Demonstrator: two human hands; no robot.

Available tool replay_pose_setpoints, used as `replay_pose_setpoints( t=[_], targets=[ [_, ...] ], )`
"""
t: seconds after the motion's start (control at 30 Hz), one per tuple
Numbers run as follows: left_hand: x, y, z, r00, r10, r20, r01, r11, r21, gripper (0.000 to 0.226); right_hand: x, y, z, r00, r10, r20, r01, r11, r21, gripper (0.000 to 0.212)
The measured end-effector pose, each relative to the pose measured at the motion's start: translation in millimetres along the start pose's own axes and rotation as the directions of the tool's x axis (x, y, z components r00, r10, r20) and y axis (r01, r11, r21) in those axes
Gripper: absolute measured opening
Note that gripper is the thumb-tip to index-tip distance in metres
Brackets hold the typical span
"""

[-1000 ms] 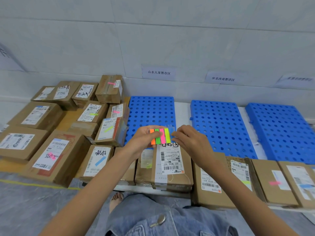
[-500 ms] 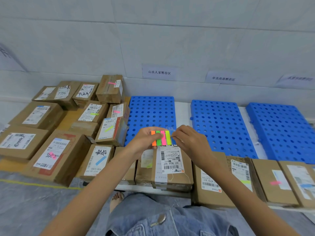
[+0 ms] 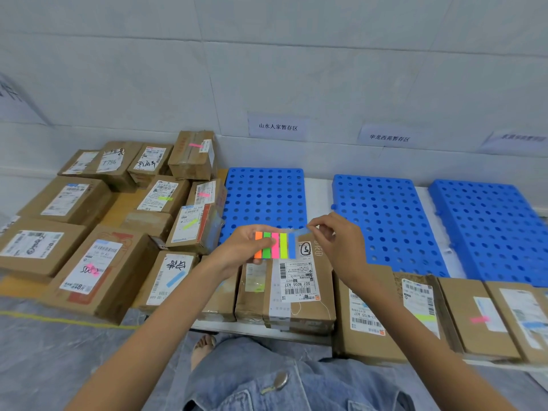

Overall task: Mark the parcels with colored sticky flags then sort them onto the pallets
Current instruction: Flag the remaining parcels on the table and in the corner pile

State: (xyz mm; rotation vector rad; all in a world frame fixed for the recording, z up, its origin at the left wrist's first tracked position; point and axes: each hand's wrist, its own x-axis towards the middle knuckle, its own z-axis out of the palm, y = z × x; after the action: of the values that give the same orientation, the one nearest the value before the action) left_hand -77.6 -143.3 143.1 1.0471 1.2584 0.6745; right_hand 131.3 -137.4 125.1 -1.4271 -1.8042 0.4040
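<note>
Shifted rightward, the right grip [image 3: 338,244] pinches the blue flag [image 3: 292,246] by its clear end. Left grip [image 3: 240,250] holds the flag pad [image 3: 275,246]

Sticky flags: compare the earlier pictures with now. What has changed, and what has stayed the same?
The right hand has drawn a little to the right, pinching a pale blue flag and peeling it off the pad of flags. The left hand still holds the pad; the parcels and pallets have not moved.
</note>
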Motion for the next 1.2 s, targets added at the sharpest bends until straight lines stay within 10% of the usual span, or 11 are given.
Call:
replay_pose_setpoints(
  t=[0.17, 0.47, 0.63, 0.73, 0.9, 1.2],
  targets=[
    [6, -26, -23, 0.989, -0.117, -0.093, 0.112, 0.992, -0.052, 0.019, -10, 13, -4, 0.993, 0.118, -0.028, -0.112, 0.981, 0.161, 0.007],
    [29, -104, -18, 0.868, -0.354, -0.348, 0.309, 0.934, -0.179, 0.013, -50, 53, 25, 0.951, -0.192, 0.241, 0.207, 0.978, -0.038, 0.008],
    [40, -124, -18, 0.923, -0.133, -0.362, 0.279, 0.879, 0.388, 0.016, -52, 62, 19, 0.911, -0.323, 0.255, 0.362, 0.924, -0.126, 0.014],
    [43, -120, -23, 0.925, 0.116, -0.361, 0.199, 0.662, 0.723, 0.028, -54, 65, 15, 0.967, -0.102, 0.233, 0.133, 0.984, -0.12, 0.025],
    [30, -75, 13, 0.99, -0.007, -0.141, 0.068, 0.898, 0.434, 0.045, -57, 50, 23, 0.839, 0.333, 0.43, -0.462, 0.854, 0.239, 0.056],
    [15, -18, -21, 0.924, 0.209, -0.321, -0.209, 0.977, 0.034, 0.049, 12, -7, 55, 0.894, 0.299, 0.333, -0.439, 0.733, 0.52, 0.05]
  ],
)
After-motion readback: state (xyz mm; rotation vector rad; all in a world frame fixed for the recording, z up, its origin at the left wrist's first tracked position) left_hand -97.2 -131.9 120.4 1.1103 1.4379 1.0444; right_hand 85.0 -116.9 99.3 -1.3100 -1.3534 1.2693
